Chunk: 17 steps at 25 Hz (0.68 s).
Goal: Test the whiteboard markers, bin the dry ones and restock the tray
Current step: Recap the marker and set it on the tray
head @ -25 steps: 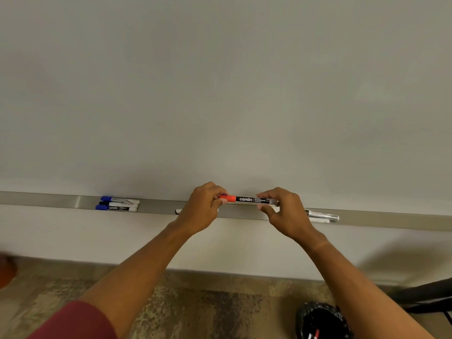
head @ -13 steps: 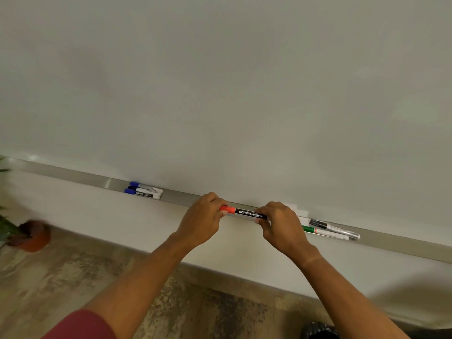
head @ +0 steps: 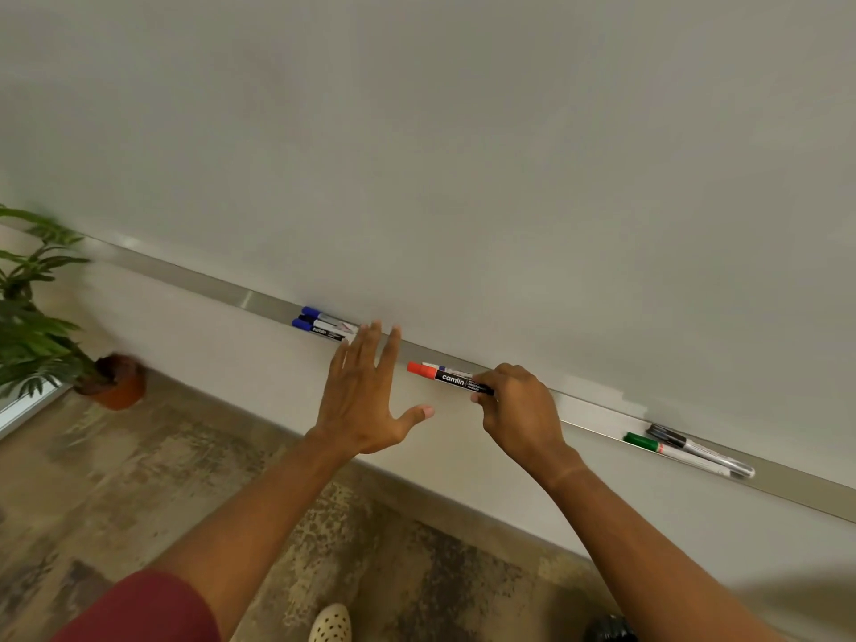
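Observation:
My right hand [head: 519, 412] pinches the black barrel of a red-capped marker [head: 447, 377] and holds it level just in front of the metal tray [head: 588, 412]. Its cap is on. My left hand [head: 366, 400] hovers to the left of the cap with fingers spread and straight, holding nothing. Two blue-capped markers [head: 319, 324] lie on the tray just beyond my left fingertips. Further right on the tray lie a green-capped marker [head: 648, 443] and a black-capped marker [head: 671, 438]. The whiteboard [head: 463, 155] above is blank.
A potted plant [head: 41, 326] in a brown pot stands on the floor at the left. The black bin [head: 609, 632] shows at the bottom edge, right of my shoe [head: 330, 623]. A white wall strip runs below the tray.
My left hand has let go of the red cap end and opened. The view has swung left and tilted, bringing the plant into view. My right hand still holds the marker.

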Motion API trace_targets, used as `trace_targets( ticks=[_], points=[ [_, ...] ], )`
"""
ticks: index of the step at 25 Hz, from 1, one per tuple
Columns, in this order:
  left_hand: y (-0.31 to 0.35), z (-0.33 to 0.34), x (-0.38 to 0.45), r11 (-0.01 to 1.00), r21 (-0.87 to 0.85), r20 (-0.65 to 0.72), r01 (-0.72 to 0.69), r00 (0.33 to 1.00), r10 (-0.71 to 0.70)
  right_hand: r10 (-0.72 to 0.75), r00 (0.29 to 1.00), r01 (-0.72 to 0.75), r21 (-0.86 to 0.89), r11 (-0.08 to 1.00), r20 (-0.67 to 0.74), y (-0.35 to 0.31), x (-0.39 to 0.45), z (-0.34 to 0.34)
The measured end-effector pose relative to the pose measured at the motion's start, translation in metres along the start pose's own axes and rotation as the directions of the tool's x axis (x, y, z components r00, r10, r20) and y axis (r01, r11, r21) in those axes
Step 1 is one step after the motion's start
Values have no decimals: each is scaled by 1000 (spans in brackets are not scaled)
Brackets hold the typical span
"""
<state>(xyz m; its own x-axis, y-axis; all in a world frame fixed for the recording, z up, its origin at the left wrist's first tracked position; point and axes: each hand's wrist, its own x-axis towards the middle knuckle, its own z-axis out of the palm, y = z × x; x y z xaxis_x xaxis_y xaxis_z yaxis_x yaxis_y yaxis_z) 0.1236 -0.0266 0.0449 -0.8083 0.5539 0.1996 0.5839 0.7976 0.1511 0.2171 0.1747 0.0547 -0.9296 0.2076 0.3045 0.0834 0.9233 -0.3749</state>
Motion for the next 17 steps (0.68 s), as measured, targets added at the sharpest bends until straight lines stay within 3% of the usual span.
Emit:
trace_targets(
  ticks=[5, 10, 17],
  points=[
    [-66, 12, 16, 999, 30, 43, 15, 999, -16, 30, 999, -31, -30, 999, -32, -33, 31, 50],
    [-146, 35, 42, 1000, 17, 155, -4, 988, 1, 176, 984, -176, -34, 984, 9, -64, 72, 110],
    [-189, 53, 73, 998, -22, 241, -65, 968, 69, 345, 937, -334, -145, 931, 58, -74, 107, 145]
  ],
)
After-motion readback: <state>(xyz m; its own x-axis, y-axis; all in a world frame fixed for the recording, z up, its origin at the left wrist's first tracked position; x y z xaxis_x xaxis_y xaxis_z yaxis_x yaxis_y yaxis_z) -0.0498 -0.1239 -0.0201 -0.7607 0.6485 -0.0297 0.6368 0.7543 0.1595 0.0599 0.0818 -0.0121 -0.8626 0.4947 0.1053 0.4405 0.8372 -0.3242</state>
